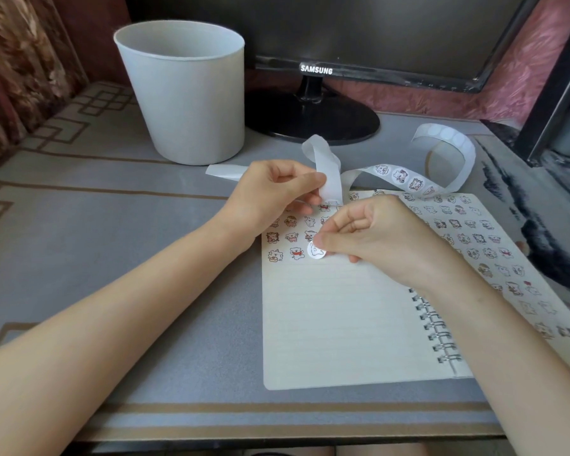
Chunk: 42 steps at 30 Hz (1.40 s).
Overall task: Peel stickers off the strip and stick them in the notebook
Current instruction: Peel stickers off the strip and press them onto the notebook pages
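Observation:
An open spiral notebook [336, 317] lies on the desk, with several cartoon stickers in rows on both pages. My left hand [273, 189] pinches the white backing strip [329, 176] above the top of the left page. The strip loops off to the right, where round stickers [400, 176] still sit on it. My right hand [375, 232] holds a round white sticker [316, 251] between thumb and forefinger, low over the left page beside the last sticker in a row. I cannot tell whether the sticker touches the paper.
A white bin [185, 93] stands at the back left of the grey desk mat [112, 245]. A Samsung monitor [316, 69] on a round black base [310, 123] stands behind the strip. The desk's front edge runs just below the notebook.

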Tool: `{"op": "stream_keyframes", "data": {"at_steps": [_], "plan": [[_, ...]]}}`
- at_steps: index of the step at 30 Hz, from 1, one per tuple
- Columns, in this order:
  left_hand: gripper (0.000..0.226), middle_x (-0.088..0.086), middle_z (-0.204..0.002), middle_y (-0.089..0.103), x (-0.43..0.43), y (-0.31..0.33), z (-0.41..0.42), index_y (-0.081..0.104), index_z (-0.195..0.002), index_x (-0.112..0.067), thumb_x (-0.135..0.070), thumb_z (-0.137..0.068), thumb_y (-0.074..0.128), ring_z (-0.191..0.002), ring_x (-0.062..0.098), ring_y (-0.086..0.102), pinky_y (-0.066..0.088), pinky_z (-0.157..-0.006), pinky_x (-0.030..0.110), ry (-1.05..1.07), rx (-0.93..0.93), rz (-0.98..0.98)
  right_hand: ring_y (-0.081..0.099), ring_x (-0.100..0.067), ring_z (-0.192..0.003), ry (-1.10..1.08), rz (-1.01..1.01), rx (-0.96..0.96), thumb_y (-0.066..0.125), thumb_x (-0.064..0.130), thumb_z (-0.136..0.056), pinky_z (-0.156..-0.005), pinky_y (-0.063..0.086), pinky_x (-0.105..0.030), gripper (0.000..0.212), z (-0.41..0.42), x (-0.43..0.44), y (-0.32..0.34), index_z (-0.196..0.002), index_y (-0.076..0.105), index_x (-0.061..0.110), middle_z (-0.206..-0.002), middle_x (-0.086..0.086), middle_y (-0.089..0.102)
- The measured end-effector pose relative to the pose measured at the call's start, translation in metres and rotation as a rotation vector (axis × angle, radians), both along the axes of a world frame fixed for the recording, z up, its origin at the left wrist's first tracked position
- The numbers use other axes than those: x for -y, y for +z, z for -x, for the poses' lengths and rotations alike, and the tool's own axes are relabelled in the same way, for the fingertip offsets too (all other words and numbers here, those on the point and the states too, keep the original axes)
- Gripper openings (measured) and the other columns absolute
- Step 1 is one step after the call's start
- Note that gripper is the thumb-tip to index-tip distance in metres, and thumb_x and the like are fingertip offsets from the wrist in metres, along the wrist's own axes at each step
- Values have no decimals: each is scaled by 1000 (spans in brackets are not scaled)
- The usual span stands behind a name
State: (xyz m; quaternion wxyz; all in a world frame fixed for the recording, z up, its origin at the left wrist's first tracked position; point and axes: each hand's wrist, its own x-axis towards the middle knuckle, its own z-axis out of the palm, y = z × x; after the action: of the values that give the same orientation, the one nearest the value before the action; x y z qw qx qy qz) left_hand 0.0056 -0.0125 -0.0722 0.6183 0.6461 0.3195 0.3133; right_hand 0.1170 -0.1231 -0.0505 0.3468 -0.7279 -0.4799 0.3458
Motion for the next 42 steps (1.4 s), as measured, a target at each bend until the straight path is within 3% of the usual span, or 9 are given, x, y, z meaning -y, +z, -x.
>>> {"op": "stream_keyframes", "data": {"at_steps": [5, 9, 17, 27, 33, 42], "plan": [[12, -1, -62, 67, 0, 0, 0, 68, -83, -3, -13, -88, 65, -56, 8, 62, 50, -58, 14, 0, -11, -1, 52, -6, -55, -2, -15, 13, 77, 20, -76, -56, 42, -20, 9, 0, -1, -3, -72, 71, 13, -65, 1, 71], [12, 0, -62, 66, 0, 0, 0, 68, -82, -4, -13, -88, 64, -54, 7, 62, 51, -59, 14, -2, -12, 1, 53, -5, -57, 6, -14, 21, 76, 21, -76, -55, 42, -19, 9, 0, -1, -3, -72, 71, 14, -61, 5, 69], [11, 0, -62, 66, 1, 1, 0, 68, -83, -4, -13, -89, 64, -54, 7, 61, 51, -59, 14, 1, -18, 0, 52, -13, -60, 4, -23, 57, 77, 20, -75, -61, 41, -32, 9, 1, 0, -4, -72, 71, 13, -73, -10, 72], [13, -1, -60, 66, 0, 0, -1, 68, -86, -1, -13, -88, 64, -53, 7, 61, 51, -59, 14, 2, -17, 0, 54, -8, -58, 3, -34, 85, 76, 20, -76, -61, 43, -29, 8, 2, -1, -5, -75, 71, 14, -69, -2, 71], [12, 0, -62, 65, 0, 0, -1, 67, -86, 0, -12, -89, 64, -53, 6, 61, 50, -58, 14, 0, -11, 3, 48, 1, -47, -20, -53, 151, 76, 20, -75, -57, 43, -24, 9, 3, -2, -10, -70, 69, 17, -54, 11, 60], [13, 2, -64, 65, 1, 0, -1, 68, -86, 0, -12, -89, 64, -55, 6, 61, 50, -59, 14, -4, -11, -6, 46, 1, -45, 1, -63, 199, 79, 26, -73, -54, 37, -24, 15, 0, -1, -12, -75, 66, 19, -57, 10, 59]]}}
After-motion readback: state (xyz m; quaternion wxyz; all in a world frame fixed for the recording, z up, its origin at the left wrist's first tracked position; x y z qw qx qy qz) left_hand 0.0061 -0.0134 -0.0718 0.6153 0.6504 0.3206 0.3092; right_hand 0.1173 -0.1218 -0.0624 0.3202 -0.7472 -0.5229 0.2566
